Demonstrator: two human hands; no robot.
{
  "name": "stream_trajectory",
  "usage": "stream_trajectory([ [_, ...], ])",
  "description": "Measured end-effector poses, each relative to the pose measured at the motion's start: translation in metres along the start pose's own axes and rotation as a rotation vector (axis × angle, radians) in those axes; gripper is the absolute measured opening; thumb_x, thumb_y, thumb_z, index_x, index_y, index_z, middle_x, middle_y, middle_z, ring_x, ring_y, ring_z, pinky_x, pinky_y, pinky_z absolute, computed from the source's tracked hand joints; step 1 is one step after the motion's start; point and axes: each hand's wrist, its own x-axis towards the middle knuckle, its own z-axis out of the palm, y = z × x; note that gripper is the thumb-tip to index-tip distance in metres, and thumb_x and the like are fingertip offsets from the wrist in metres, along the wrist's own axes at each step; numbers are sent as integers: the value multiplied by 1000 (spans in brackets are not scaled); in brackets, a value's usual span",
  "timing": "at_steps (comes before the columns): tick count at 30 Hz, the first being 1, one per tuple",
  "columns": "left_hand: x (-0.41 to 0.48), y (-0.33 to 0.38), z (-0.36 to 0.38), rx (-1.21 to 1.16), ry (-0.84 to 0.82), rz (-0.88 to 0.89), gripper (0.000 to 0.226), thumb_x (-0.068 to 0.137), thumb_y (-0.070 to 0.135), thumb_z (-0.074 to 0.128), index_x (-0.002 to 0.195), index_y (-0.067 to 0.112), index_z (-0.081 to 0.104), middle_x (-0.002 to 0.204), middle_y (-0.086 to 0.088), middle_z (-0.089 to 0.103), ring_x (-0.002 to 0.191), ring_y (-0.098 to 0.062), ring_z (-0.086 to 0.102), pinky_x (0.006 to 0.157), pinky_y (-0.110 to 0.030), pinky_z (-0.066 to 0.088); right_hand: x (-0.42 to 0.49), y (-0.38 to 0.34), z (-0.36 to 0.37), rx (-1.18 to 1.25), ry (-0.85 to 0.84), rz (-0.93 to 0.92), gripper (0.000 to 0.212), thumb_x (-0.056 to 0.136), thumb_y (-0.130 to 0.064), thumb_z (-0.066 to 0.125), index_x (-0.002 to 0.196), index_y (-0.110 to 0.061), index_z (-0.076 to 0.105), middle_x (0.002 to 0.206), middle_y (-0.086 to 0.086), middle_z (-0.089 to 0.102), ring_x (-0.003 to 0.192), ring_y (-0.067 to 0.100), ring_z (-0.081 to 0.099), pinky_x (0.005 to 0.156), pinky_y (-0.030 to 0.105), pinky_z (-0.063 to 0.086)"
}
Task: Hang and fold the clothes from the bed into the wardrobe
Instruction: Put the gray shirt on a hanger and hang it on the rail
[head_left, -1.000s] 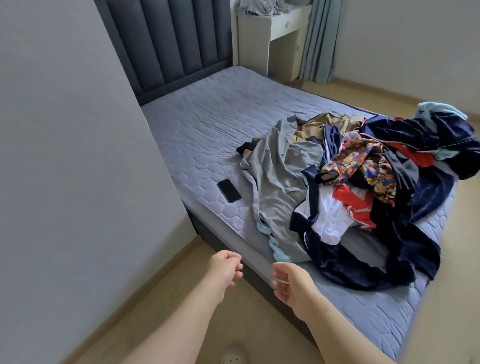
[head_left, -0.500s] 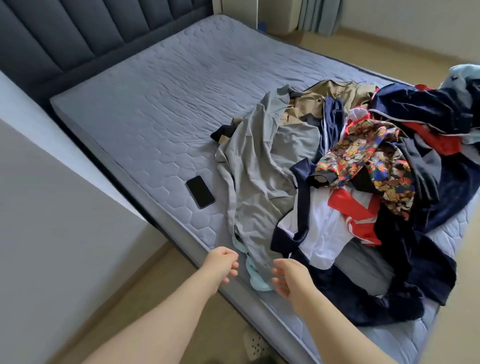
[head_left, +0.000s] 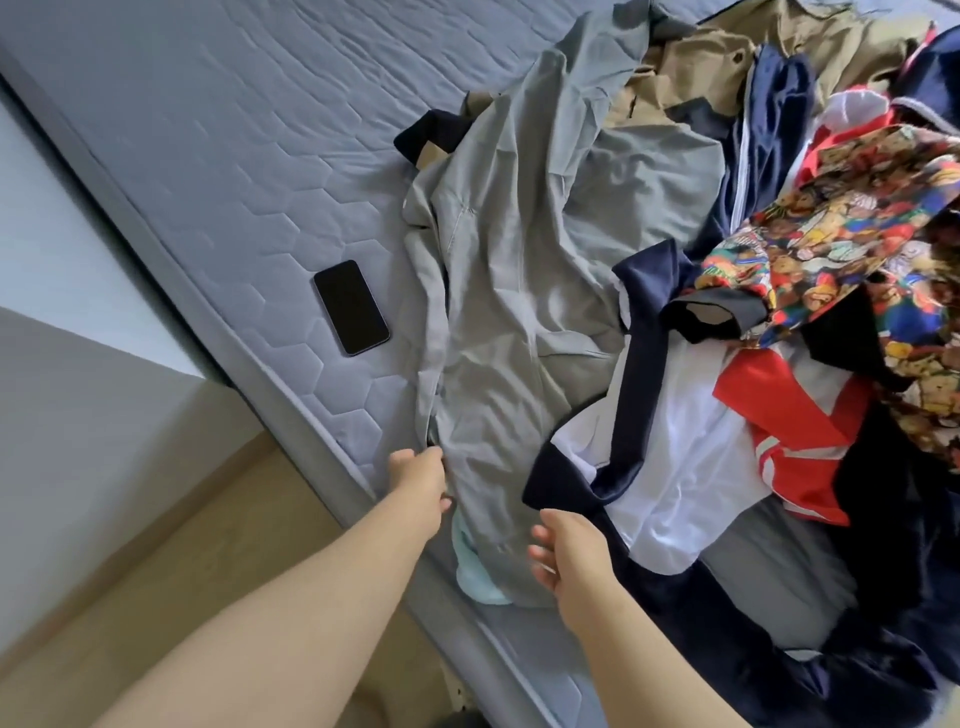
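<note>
Clothes (head_left: 727, 322) heaped on the bed (head_left: 234, 156), covering its right part and reaching the near edge of the mattress. Grey garment (head_left: 519, 312) at the left of the heap, stretched long toward that edge. Left hand (head_left: 418, 478) at the garment's left border, close to the mattress edge, fingers curled and touching the fabric; cannot tell whether they grip it. Right hand (head_left: 566, 551) over the garment's lower end, fingers loosely curled, holding nothing. Pale turquoise cloth (head_left: 475, 577) pokes out from under the grey garment between the two hands. Navy and white top (head_left: 670, 467) just right of the right hand. Red and white piece (head_left: 779, 415) and bright patterned shirt (head_left: 841, 218) beyond it. Khaki garment (head_left: 696, 73) at the far end. Black phone (head_left: 350, 307) on bare mattress, left of the grey garment, not touching it. Tan floor (head_left: 156, 545) beside the bed.
</note>
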Motion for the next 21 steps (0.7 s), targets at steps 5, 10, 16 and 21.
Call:
stream_trajectory([
  [5, 44, 15, 17, 36, -54, -108, 62, 92, 31, 52, 145, 20, 23, 143, -7, 38, 119, -30, 46, 98, -43, 40, 24, -5, 7, 27, -17, 14, 13, 90, -8, 48, 80, -14, 54, 69, 1, 49, 53, 13, 40, 49, 24, 33],
  [10, 54, 20, 21, 285, -76, -4, 27, 95, 10, 45, 121, 10, 53, 96, -10, 54, 84, -24, 49, 75, -29, 39, 26, 0, 9, 10, -25, 16, 16, 89, -9, 48, 76, -15, 53, 70, 0, 51, 54, 13, 42, 52, 23, 36],
  [16, 53, 34, 3, 55, -219, -83, 75, 91, 8, 57, 147, 31, 13, 127, -6, 52, 108, -19, 55, 82, -31, 44, 4, 2, 17, 28, -68, 27, 11, 90, -11, 51, 83, -13, 58, 67, 0, 54, 53, 13, 44, 52, 23, 38],
  [21, 61, 32, 15, 172, -159, -14, 39, 86, 17, 65, 121, 15, 47, 75, -1, 50, 61, -12, 43, 52, -23, 37, 10, 1, 16, 20, -58, -5, 11, 91, -11, 51, 84, -13, 59, 62, -1, 53, 50, 12, 43, 50, 22, 37],
])
